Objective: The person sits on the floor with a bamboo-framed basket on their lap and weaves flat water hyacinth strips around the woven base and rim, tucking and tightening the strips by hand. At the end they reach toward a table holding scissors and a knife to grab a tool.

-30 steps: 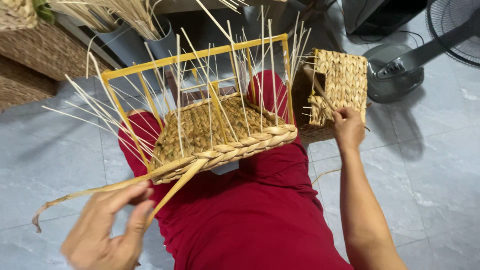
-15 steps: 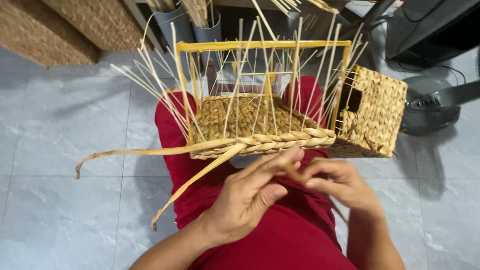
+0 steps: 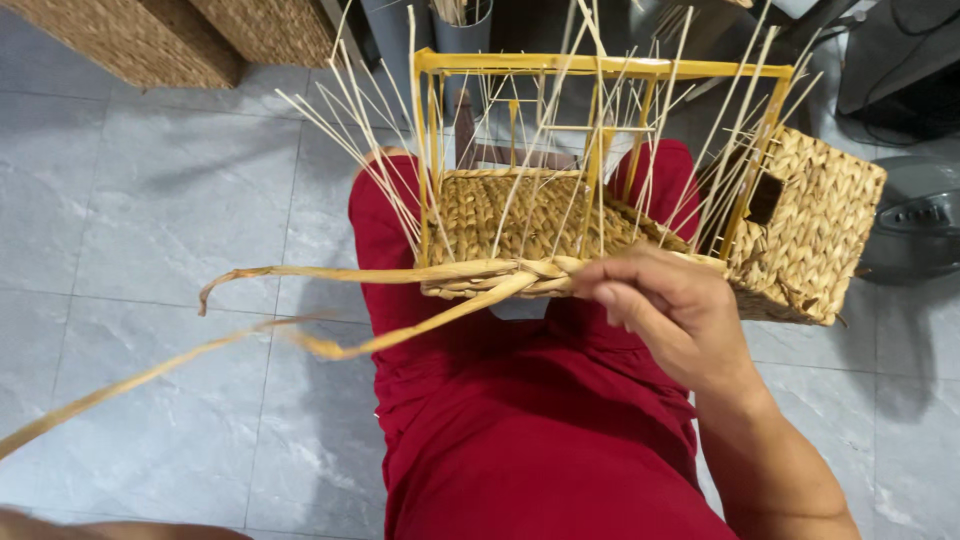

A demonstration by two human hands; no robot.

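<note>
A half-woven straw basket (image 3: 530, 215) rests on my lap, over red trousers (image 3: 520, 430). It is built on a yellow rectangular frame (image 3: 600, 65), with several thin pale stakes (image 3: 350, 140) fanning upward. My right hand (image 3: 670, 310) is closed on the braided front rim, where two loose flat straw strands start. One strand (image 3: 330, 272) runs left and droops. The other (image 3: 400, 335) slants down to the left, and a further length of straw (image 3: 120, 385) runs on to the frame's left edge. Only a sliver of my left arm (image 3: 110, 530) shows at the bottom left; the hand is out of frame.
A finished woven box basket (image 3: 820, 220) lies against the frame's right side. More woven baskets (image 3: 150, 40) stand at the top left. A grey tub (image 3: 460, 25) with sticks is behind the frame, and a grey appliance base (image 3: 920, 225) sits at the right. The floor is grey tile (image 3: 150, 200).
My left hand has left the rim and gone out of frame to the lower left, drawing a strand out long. My right hand has moved up onto the braided rim.
</note>
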